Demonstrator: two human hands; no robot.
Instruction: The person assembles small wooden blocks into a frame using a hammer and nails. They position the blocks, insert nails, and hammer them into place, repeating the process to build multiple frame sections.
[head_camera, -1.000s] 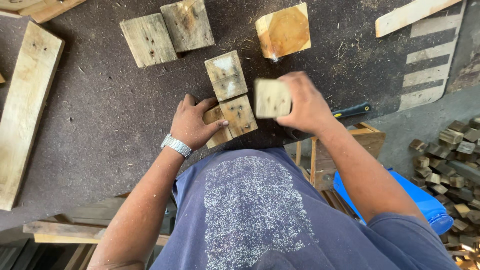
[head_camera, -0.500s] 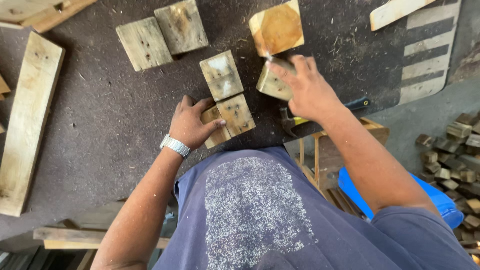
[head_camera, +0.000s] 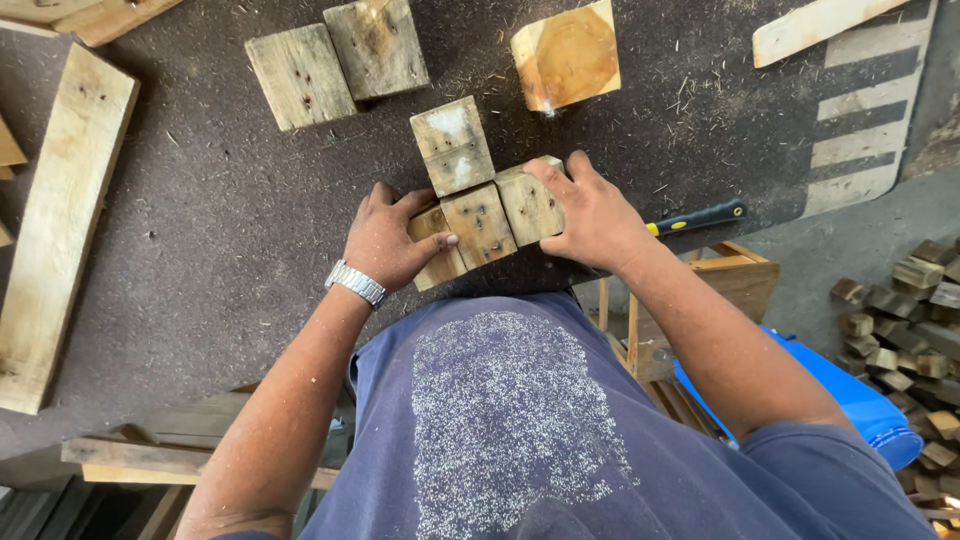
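Left hand (head_camera: 385, 240) and right hand (head_camera: 592, 215), fingers spread, press 2 blocks (head_camera: 500, 215) together; third block (head_camera: 452, 145) at 12 o'clock.

Scene is lit evenly by soft daylight; no glare. Soft shadows seen around the wood blocks (head_camera: 480, 195); pic sharp.
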